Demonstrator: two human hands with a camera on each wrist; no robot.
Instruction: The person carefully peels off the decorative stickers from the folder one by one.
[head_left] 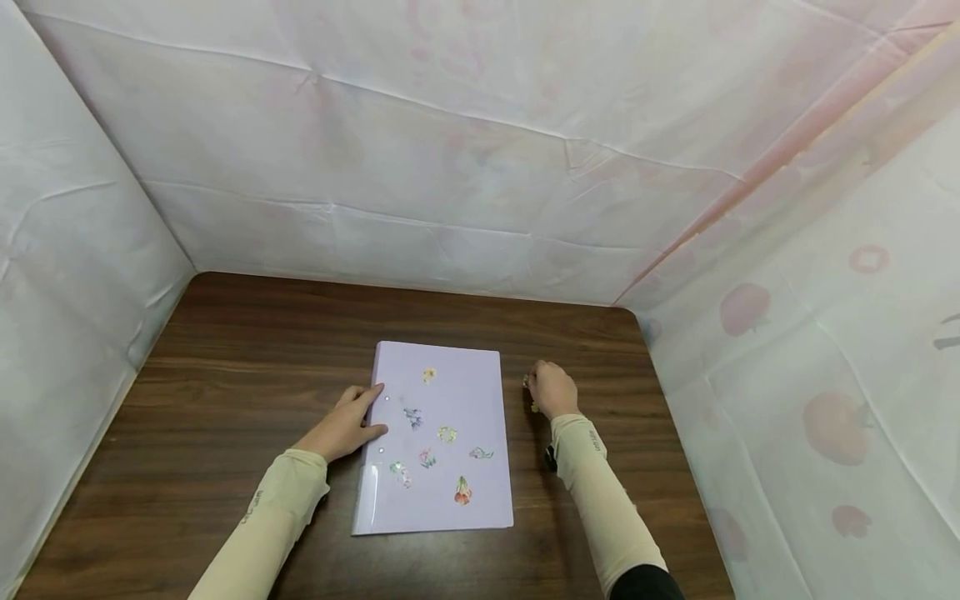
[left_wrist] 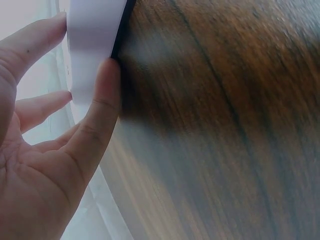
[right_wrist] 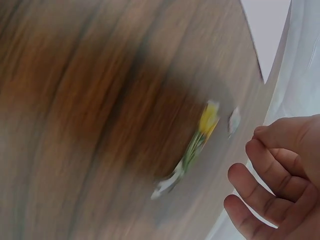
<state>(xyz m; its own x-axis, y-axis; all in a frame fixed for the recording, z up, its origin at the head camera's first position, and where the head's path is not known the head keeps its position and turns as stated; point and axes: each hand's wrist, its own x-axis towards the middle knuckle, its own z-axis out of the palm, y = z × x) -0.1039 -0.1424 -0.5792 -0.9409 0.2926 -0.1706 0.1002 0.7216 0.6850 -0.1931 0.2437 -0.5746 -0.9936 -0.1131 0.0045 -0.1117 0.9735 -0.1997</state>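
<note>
A lilac binder (head_left: 480, 400) with several flower pictures on its cover lies flat on the table. My left hand (head_left: 347, 423) rests along its spine, thumb and a finger on the cover's left edge. In the left wrist view, fingers touch both edges of the pale spine (left_wrist: 92, 47). To the binder's right, my right hand (head_left: 553, 390) is low over the table with loosely bent fingers. Near its fingertips, a yellow flower sticker (right_wrist: 194, 145) and a small pale piece (right_wrist: 234, 121) lie on the wood. Thumb and index tips meet; nothing shows between them.
The dark wood table (head_left: 255, 350) has rounded far corners. Pale printed sheets, such as the back one (head_left: 420, 225), hang behind it and along both sides. The binder's corner (right_wrist: 267, 45) shows in the right wrist view.
</note>
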